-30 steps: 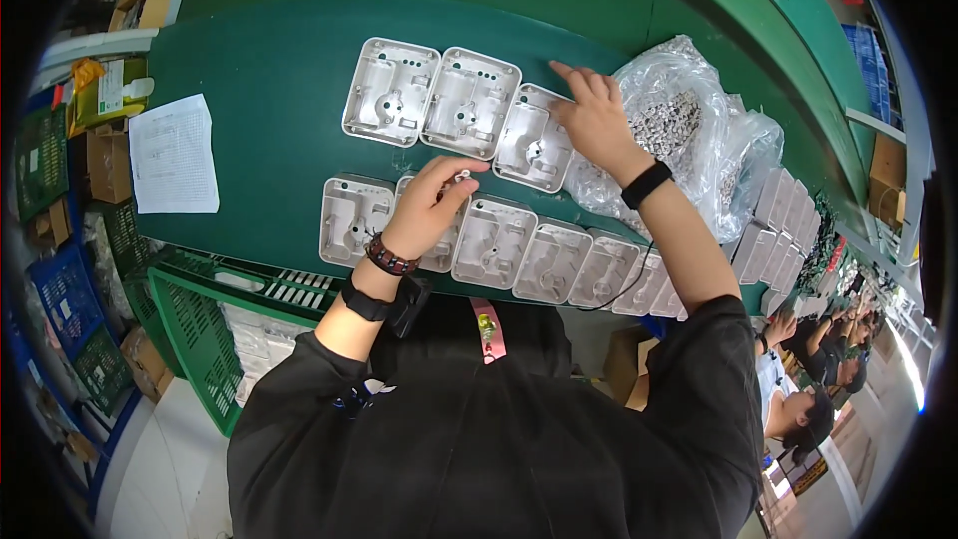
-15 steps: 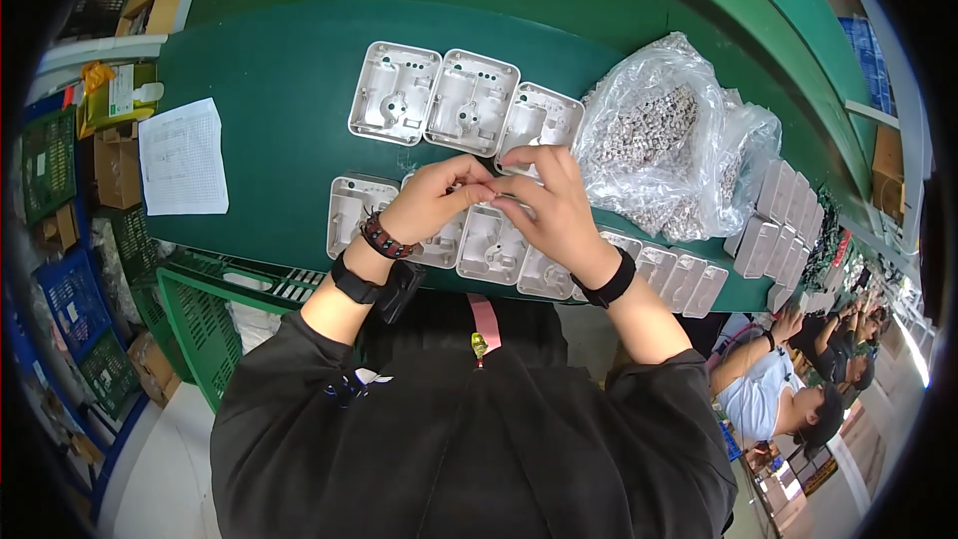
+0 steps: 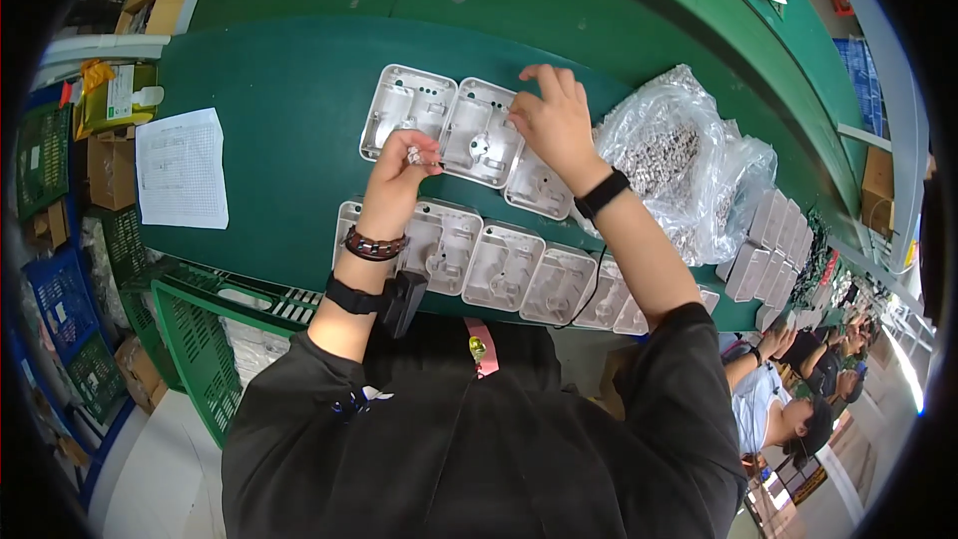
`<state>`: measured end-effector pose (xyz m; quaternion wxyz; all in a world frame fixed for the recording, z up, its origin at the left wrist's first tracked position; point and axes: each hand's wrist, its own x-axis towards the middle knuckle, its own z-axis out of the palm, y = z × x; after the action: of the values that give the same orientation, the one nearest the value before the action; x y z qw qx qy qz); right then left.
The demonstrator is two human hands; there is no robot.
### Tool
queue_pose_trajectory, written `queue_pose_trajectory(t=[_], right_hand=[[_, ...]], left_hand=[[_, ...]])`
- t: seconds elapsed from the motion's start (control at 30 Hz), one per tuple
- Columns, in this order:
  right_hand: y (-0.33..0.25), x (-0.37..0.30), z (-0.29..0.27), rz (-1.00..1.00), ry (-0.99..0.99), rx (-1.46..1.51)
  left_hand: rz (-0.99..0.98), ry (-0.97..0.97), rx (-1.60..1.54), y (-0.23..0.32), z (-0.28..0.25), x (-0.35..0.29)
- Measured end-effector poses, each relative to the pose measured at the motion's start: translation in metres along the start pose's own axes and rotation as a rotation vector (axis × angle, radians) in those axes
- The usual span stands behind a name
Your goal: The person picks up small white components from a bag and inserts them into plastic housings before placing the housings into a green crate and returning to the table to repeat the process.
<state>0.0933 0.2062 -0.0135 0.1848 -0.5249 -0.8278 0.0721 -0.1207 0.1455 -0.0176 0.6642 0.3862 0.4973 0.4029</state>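
My left hand (image 3: 404,162) is curled around several small whitish metal parts (image 3: 415,154), above the lower edge of a light grey plastic housing (image 3: 424,92). Over the upper right corner of the neighbouring open housing (image 3: 477,140) is my right hand (image 3: 559,125), thumb and a finger drawn together; whatever they pinch is too small to make out. A third housing (image 3: 537,188) lies below my right wrist. Nearer me runs a row of similar housings (image 3: 504,265), partly covered by my left forearm. The housings show ribs, posts and holes inside.
A clear plastic bag (image 3: 714,160) full of small metal parts lies right of my right hand. Stacked grey housings (image 3: 763,260) stand beyond it. A printed sheet (image 3: 182,170) lies at the left, above a green crate (image 3: 190,339). Other people sit at the far right.
My hands were together over the gap between the rows and have parted. The left moved left; the right moved up and right, over the back row. The housings appear lower in view.
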Motion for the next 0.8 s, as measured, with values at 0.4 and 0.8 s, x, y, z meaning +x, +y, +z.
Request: queue_pose_trajectory(t=[0.4,0.8], right_hand=[[0.010,0.015,0.039,-0.231,-0.135,-0.279],[0.017,0.006,0.033,-0.211,-0.175,-0.212]], left_hand=[[-0.107,0.095,-0.106,0.010,-0.046,-0.012],[-0.115,0.015,-0.097,0.015,-0.032,-0.011]])
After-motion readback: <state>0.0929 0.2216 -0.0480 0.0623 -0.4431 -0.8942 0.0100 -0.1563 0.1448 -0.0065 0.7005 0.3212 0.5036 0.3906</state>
